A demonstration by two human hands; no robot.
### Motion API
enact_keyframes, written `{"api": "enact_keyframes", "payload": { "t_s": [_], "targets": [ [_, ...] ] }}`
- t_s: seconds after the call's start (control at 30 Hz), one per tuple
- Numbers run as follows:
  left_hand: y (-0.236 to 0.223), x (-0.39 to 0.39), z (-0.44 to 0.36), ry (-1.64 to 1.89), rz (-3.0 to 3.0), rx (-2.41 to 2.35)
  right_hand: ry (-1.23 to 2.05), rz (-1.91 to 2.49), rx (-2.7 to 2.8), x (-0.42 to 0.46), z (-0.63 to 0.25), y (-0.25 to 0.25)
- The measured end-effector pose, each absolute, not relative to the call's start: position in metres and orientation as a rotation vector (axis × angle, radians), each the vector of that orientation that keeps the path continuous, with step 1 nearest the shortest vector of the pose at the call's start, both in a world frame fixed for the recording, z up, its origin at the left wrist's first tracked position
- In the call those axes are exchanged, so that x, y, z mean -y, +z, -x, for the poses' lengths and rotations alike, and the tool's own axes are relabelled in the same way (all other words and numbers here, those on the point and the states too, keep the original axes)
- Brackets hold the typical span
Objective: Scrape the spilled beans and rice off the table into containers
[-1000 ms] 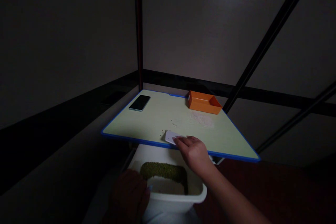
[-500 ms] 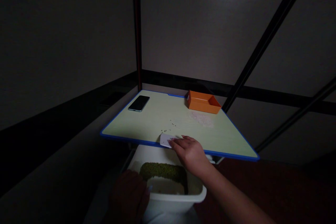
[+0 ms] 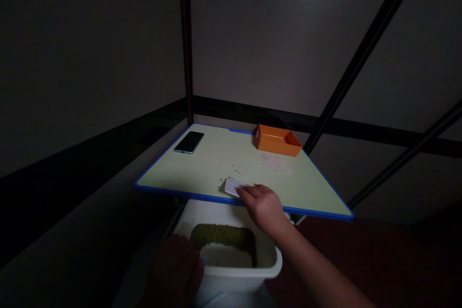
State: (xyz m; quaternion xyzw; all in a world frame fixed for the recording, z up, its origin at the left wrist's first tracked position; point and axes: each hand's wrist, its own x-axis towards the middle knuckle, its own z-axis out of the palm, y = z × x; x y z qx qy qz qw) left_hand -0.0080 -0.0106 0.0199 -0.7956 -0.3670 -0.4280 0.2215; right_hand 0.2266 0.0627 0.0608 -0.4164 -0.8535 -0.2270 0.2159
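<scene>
Between the thumb and fingers of my right hand [image 3: 265, 206] is a small white card [image 3: 233, 187], tilted against the tabletop near its front edge. A few small dark grains [image 3: 235, 170] lie scattered just beyond the card. My left hand [image 3: 176, 267], in deep shadow, is closed over the near left rim of a white plastic tub [image 3: 240, 273] below the table. Inside the tub, a heap of small green grains [image 3: 224, 234] lies along the far side, with bare bottom showing nearer me.
The pale table [image 3: 202, 168] has a blue edge. A black-screened phone [image 3: 189, 142] lies at its far left. An orange open tray [image 3: 277, 140] stands at the back right, with a patch of whitish grains [image 3: 275, 162] before it. Panelled walls rise close behind and to the left.
My right hand and the card have shifted slightly right and away from the table's front edge. My left hand stays on the tub rim. The view has moved a little.
</scene>
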Motion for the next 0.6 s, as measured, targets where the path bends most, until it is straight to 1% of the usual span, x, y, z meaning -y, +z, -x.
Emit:
{"api": "enact_keyframes", "payload": {
  "t_s": [0.17, 0.37, 0.6],
  "targets": [
    [0.018, 0.011, 0.009, -1.073, 2.253, 1.002, -0.613, 1.147, 2.320, -0.065, -0.231, 0.058],
    [0.024, 0.012, 0.003, -1.202, 2.216, 1.015, -0.607, 0.990, 2.307, -0.054, -0.229, 0.061],
    [0.023, 0.012, 0.004, -1.179, 2.231, 1.000, -0.606, 0.951, 2.377, -0.055, -0.221, 0.060]
  ]
}}
